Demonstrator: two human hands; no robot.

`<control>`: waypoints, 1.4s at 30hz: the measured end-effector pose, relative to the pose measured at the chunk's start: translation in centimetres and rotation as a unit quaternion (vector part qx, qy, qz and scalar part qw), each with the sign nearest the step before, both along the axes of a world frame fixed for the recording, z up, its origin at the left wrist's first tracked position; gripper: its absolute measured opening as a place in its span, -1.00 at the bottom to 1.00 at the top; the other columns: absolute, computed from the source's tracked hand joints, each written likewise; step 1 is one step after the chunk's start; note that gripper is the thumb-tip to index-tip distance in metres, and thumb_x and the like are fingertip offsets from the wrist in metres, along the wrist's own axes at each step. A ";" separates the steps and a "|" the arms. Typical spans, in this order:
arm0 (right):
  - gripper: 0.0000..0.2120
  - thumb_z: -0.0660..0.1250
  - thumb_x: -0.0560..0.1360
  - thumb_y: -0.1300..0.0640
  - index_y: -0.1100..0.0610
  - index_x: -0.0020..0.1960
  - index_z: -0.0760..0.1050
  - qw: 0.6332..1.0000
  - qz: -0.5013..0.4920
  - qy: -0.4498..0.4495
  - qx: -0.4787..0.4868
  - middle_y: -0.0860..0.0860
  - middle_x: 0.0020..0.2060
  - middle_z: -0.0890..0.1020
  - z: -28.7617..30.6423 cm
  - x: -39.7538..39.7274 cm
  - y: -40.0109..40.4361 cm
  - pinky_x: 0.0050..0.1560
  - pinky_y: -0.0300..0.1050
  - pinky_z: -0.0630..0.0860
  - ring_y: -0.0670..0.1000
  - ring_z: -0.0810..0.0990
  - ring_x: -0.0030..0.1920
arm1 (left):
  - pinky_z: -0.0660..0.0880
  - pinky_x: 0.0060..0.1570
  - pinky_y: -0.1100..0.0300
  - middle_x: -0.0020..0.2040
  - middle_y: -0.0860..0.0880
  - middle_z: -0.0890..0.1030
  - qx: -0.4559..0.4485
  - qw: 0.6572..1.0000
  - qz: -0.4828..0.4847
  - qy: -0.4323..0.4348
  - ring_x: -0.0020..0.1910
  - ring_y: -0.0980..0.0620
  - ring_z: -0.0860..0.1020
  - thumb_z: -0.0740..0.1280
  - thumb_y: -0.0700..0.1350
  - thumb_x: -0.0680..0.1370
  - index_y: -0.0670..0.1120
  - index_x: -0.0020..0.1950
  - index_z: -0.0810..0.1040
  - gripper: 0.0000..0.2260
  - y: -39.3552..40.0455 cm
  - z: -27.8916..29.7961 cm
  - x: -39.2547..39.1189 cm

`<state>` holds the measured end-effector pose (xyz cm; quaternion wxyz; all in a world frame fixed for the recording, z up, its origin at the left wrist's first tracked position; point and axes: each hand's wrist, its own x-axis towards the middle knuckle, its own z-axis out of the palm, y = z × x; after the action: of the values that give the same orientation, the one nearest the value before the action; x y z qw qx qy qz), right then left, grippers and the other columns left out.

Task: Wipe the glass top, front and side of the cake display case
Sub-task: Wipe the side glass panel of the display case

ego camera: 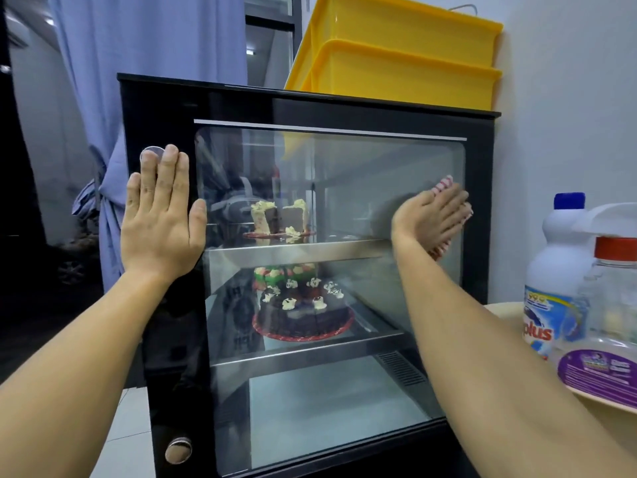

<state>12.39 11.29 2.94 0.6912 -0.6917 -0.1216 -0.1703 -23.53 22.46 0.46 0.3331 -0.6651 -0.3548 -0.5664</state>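
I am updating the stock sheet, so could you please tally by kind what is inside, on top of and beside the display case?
Cakes inside: 2, sliced cake upper shelf, chocolate cake lower shelf
Yellow crates on top: 2
Bottles beside: 2, white bottle, clear jar
Total: 6

Two stacked yellow plastic bins point(406, 60) are seen at the upper right, against a white wall point(568, 98). A pale blue fabric curtain point(113, 81) is hung at the left, gathered low down. At the right, a white plastic bottle with a blue cap point(558, 257) is stood beside a clear plastic jar with a red lid point(612, 294); both are placed on a round cream-coloured tray point(506, 310). A purple round label point(599, 370) is seen in front of the jar.
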 end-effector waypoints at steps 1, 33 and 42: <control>-0.42 -0.17 0.72 -0.05 0.06 0.71 -0.09 0.997 0.012 -0.077 -0.006 0.02 0.69 -0.07 -0.8 -1.7 0.8 0.65 0.09 -0.22 0.10 -0.16 0.68 | -0.31 0.62 0.10 0.72 -0.04 -0.09 0.003 1.000 0.002 -0.001 0.69 -0.02 -0.18 0.01 0.06 0.71 -0.10 0.72 -0.05 -0.39 -0.1 0.0 0.1; -0.41 0.19 0.69 0.03 0.13 0.67 0.15 0.683 0.100 -0.709 -0.142 0.09 0.67 0.12 -15.4 -18.3 4.8 0.64 0.19 0.09 0.14 0.03 0.67 | -0.18 0.66 0.00 0.72 -0.12 0.04 0.036 0.994 0.005 0.104 0.69 -0.15 -0.03 0.07 0.06 0.71 -0.15 0.71 0.03 -0.39 0.8 1.8 -2.5; -0.33 0.06 0.70 0.04 0.21 0.69 -0.14 0.863 0.085 -0.491 -0.081 0.18 0.68 -0.13 -8.0 -21.2 6.0 0.65 0.22 -0.10 0.18 -0.18 0.67 | -0.15 0.66 0.00 0.72 -0.06 0.00 0.097 0.955 0.062 0.273 0.70 -0.10 -0.07 -0.07 0.10 0.74 -0.12 0.71 0.02 -0.43 1.4 5.5 -6.7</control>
<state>-8.83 17.31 -5.04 0.4954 -0.5590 -0.5169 -0.4183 -30.24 23.85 5.92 0.5148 -0.7354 -0.2339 -0.3735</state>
